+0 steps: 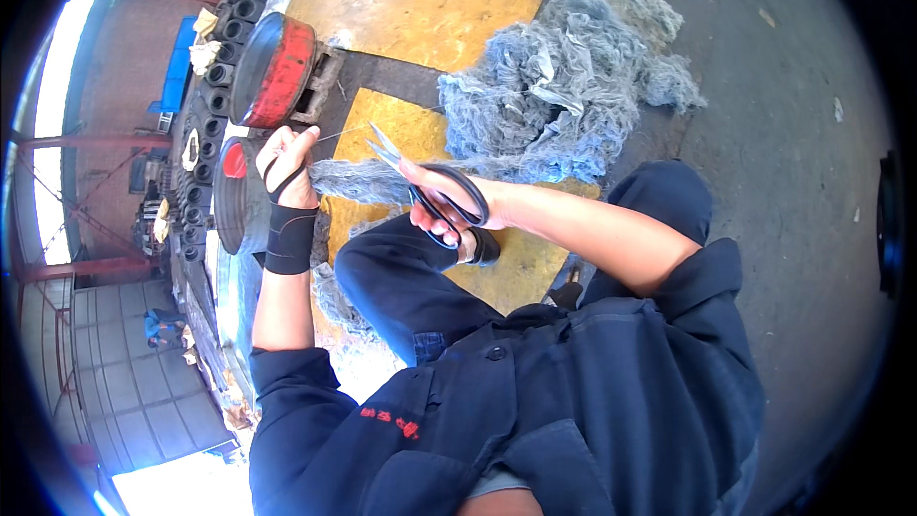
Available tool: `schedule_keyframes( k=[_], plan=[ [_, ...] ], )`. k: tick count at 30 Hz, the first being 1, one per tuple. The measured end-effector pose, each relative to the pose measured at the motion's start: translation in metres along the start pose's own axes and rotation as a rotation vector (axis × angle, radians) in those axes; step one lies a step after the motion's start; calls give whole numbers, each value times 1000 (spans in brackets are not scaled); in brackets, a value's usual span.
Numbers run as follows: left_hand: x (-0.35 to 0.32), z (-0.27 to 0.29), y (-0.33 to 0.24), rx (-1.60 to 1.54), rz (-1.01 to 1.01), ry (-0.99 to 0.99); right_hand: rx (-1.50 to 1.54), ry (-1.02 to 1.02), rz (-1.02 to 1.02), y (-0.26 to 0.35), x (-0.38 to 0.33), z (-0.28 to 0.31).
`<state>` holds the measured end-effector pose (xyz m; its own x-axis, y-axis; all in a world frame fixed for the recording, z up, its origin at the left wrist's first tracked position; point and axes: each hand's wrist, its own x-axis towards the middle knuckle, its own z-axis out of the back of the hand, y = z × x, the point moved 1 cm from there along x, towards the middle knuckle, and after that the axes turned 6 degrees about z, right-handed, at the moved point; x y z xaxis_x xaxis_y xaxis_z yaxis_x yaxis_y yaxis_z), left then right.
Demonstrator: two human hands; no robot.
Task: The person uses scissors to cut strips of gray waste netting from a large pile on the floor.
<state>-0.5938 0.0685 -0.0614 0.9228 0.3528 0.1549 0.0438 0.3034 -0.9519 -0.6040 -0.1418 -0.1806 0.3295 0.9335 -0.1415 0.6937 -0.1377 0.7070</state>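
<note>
My left hand [291, 164], in a black wrist wrap [289, 237], is closed with its thumb and fingertips together. A thin thread [355, 130] runs from its fingertips toward the pile of grey-blue shredded fibre [549, 81]. Beside its palm lies the end of a long tuft of the same fibre [361, 180], which stretches right behind my right hand. My right hand [441, 205] grips black-handled scissors [384, 145] by the loops. Their blades are slightly apart and point up and left, near the thread; whether they touch it I cannot tell.
Yellow sheets [411, 0] cover part of the dark floor [783, 115]. A red-banded drum [277, 72] stands left on a wooden pallet [323, 84], with another round metal container [239, 201] nearby. Black ring-shaped parts [218, 75] line the far left. Another person [162, 327] is far off.
</note>
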Motion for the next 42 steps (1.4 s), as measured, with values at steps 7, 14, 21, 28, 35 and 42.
schedule_keyframes(
  k=[7, 14, 21, 28, 35, 42],
  plan=[
    [-9, -1, 0, 14, -1, 66, 301, 74, 76, 25, 12, 3],
    [-7, 18, -14, 165, 26, 40, -277, -564, 373, 73, -19, 63],
    [-2, 16, -135, -29, 14, 60, -768, -421, 297, 40, -1, 103],
    [85, 136, -205, 60, -97, -24, -431, -354, -21, -15, 6, 116],
    [157, 287, -213, 147, -67, -589, -892, -688, -53, -3, -31, 144],
    [134, 458, -183, 335, -227, -753, -1120, -1136, 79, -8, -15, 213]
  ],
)
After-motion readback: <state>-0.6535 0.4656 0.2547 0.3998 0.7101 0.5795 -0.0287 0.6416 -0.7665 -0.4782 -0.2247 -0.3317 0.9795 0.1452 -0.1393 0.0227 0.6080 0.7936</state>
